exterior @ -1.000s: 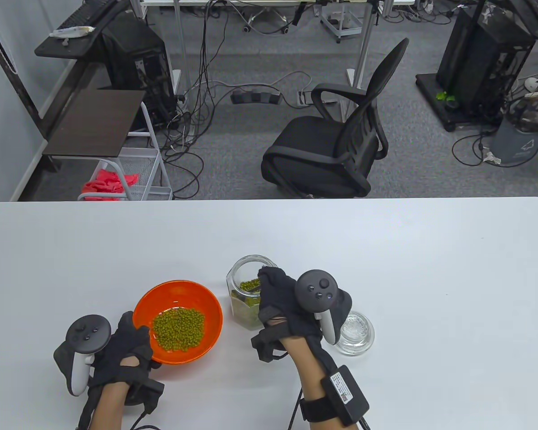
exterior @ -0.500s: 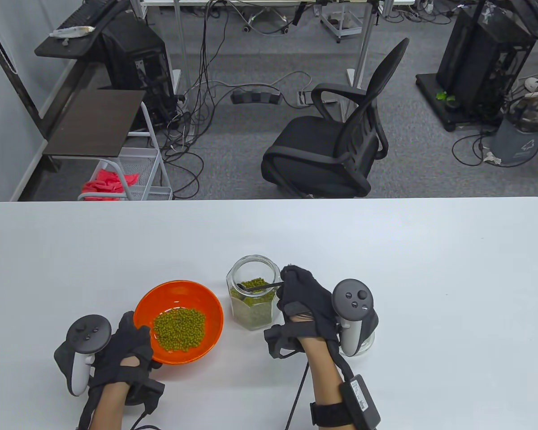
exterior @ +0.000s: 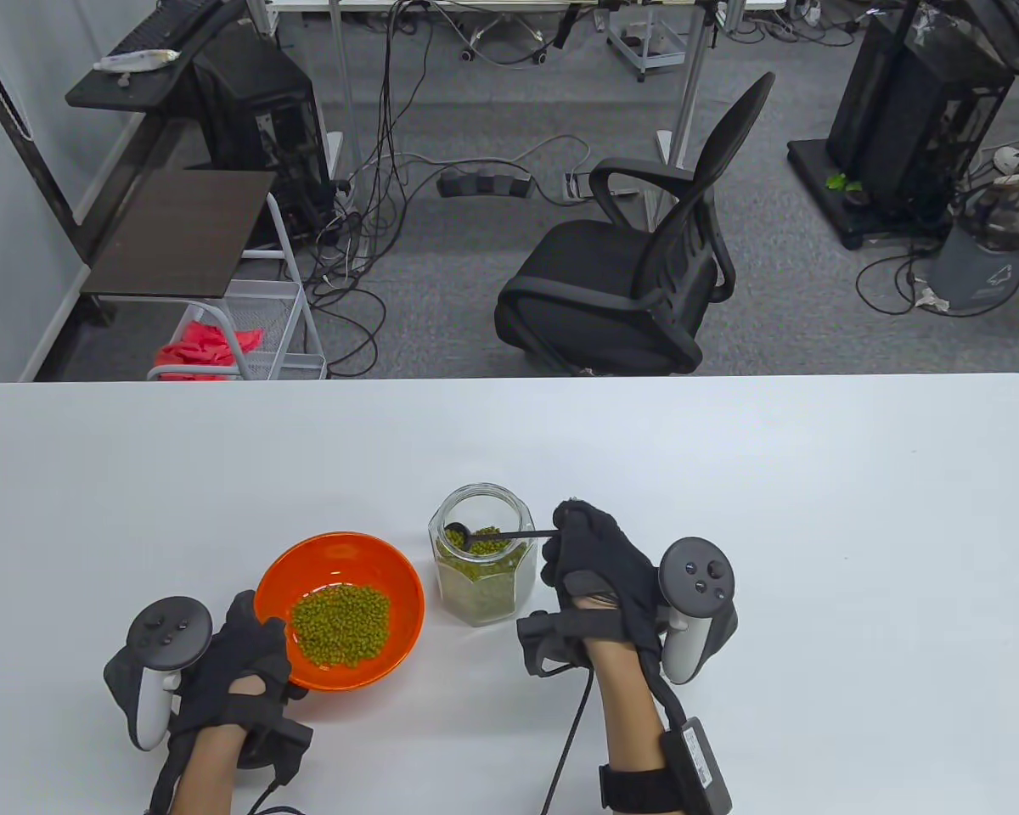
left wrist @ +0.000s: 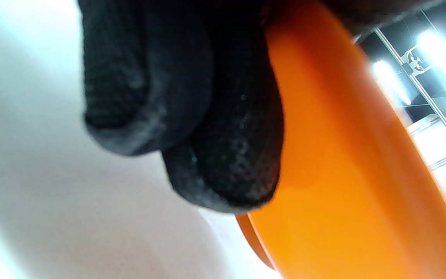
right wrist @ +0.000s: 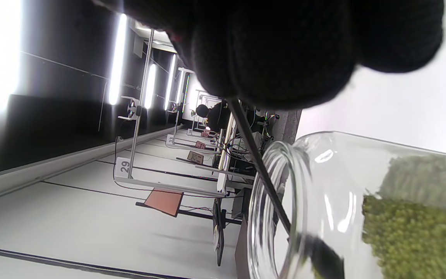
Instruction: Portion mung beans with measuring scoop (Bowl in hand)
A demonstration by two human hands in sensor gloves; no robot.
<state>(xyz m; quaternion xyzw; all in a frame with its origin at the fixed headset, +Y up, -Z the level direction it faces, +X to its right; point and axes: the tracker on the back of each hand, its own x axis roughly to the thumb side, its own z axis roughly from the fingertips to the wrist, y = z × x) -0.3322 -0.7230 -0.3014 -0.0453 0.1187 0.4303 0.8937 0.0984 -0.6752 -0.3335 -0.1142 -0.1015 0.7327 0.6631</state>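
Key relation: the scoop (exterior: pixel 475 536) lies with its long axis running left to right; its dark cup sits inside the mouth of the jar (exterior: pixel 481 564), and its thin handle crosses the jar's right rim to the right hand (exterior: pixel 599 569).
Direction from fingers: the cup is to the left of the right hand's fingers (right wrist: pixel 277 54), down past the rim, just over the beans in the jar (right wrist: pixel 412 232).
Nearer hand: the right hand, which already has the scoop; the left hand (exterior: pixel 233 658) is on the far side of the bowl.
Right fingers: clenched around the end of the handle.
Left fingers: curled under the near-left wall of the bowl (exterior: pixel 391 577), thumb over the rim, gripping it; whether it rests on the surface (exterior: pixel 730 475) I cannot tell.
Bowl position: just left of the jar, close but not touching, with a heap of mung beans (exterior: pixel 340 626) inside.
Likely next move: a lift out of the jar and a short carry leftward to the bowl.
Counts: one scoop, one jar, one bowl, two hands.
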